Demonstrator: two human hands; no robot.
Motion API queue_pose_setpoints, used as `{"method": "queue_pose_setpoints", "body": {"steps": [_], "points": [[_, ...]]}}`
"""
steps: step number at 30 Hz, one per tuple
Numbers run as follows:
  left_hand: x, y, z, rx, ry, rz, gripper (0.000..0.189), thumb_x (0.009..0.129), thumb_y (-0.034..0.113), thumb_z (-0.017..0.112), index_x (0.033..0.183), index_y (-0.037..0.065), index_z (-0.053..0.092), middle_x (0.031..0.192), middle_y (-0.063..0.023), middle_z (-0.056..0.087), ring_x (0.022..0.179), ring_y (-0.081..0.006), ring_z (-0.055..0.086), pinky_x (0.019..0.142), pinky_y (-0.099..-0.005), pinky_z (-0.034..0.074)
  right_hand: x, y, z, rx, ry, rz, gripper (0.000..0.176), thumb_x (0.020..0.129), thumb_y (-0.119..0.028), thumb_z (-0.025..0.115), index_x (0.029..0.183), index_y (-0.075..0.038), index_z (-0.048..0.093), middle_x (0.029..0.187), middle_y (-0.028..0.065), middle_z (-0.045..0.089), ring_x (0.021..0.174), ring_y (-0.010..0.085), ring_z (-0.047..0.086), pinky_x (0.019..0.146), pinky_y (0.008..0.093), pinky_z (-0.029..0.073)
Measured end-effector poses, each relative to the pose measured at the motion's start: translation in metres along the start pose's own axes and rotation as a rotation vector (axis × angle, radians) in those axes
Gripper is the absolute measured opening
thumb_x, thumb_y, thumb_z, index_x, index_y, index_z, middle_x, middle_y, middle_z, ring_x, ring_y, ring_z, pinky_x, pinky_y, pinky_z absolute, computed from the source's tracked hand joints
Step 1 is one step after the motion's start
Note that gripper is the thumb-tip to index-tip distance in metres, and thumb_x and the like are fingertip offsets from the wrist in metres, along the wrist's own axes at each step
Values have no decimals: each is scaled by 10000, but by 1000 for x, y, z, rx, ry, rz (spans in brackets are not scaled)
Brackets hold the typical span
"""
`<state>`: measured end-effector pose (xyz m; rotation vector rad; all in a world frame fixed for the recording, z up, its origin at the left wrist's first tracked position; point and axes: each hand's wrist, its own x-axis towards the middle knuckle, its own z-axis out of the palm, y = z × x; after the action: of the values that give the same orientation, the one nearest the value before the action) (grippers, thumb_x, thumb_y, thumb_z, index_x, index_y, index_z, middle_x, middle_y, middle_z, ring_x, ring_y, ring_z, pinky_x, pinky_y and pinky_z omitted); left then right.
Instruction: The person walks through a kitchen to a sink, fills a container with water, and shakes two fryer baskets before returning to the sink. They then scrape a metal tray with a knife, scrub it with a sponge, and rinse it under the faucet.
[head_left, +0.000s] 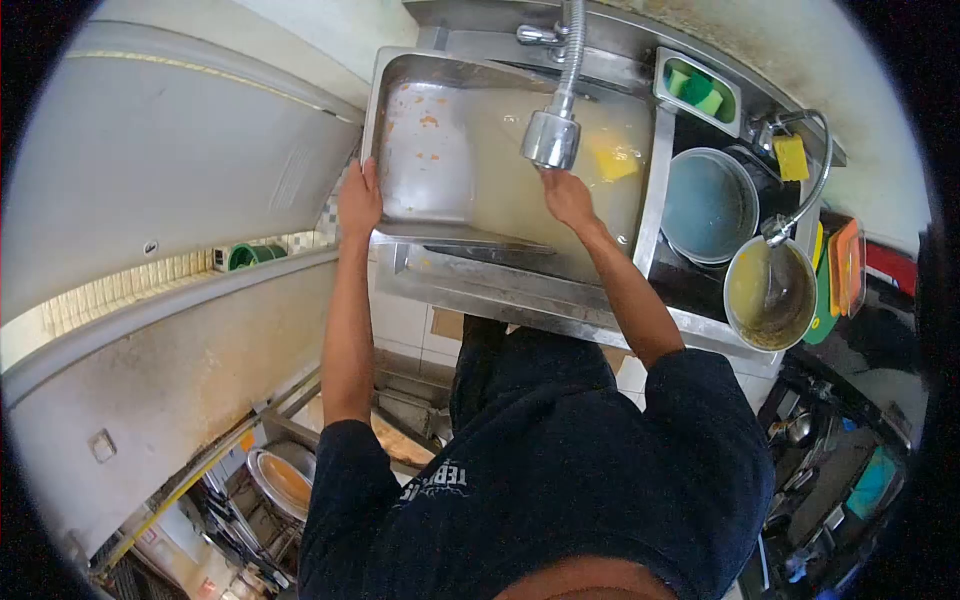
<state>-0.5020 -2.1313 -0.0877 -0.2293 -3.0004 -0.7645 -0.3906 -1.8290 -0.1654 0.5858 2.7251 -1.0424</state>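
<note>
A large steel pan (430, 180) lies tilted in the sink, its right part under cloudy water (500, 140). My left hand (360, 200) is closed on the pan's left rim, near its lower corner. Over the water is my right hand (568, 200), just below the metal spray head (551, 138); its fingers are partly hidden by that head, so what they hold cannot be made out. Orange food bits stick to the pan's bare left part. A yellow sponge (615, 160) floats to the right of my right hand.
Right of the sink stand a round pot of bluish water (708, 205) and a smaller pot (770, 300) under a second faucet (776, 230). A steel tray (697, 92) holds green sponges at the back. The sink's front edge (520, 300) runs before my body.
</note>
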Motion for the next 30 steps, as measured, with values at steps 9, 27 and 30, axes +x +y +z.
{"method": "queue_pose_setpoints", "body": {"steps": [9, 27, 30], "points": [[3, -3, 2, 46, -49, -52, 398, 914, 352, 322, 951, -8, 487, 858, -281, 546, 793, -456, 513, 666, -521, 379, 138, 13, 121, 922, 246, -493, 209, 810, -83, 521, 1006, -22, 558, 836, 182, 573, 793, 324, 546, 740, 397, 430], [3, 8, -3, -66, 28, 37, 427, 912, 386, 321, 832, -6, 468, 765, -281, 545, 734, -472, 502, 623, -515, 376, 122, 29, 143, 676, 164, -444, 215, 824, -147, 454, 996, -76, 561, 1013, 189, 527, 903, 360, 511, 802, 435, 416], [2, 8, -3, -56, 16, 23, 440, 913, 394, 311, 845, -8, 475, 774, -283, 546, 741, -469, 506, 626, -510, 379, 104, 26, 131, 389, 149, -501, 221, 822, -142, 460, 1009, -81, 558, 1027, 194, 521, 901, 364, 510, 796, 440, 414]]}}
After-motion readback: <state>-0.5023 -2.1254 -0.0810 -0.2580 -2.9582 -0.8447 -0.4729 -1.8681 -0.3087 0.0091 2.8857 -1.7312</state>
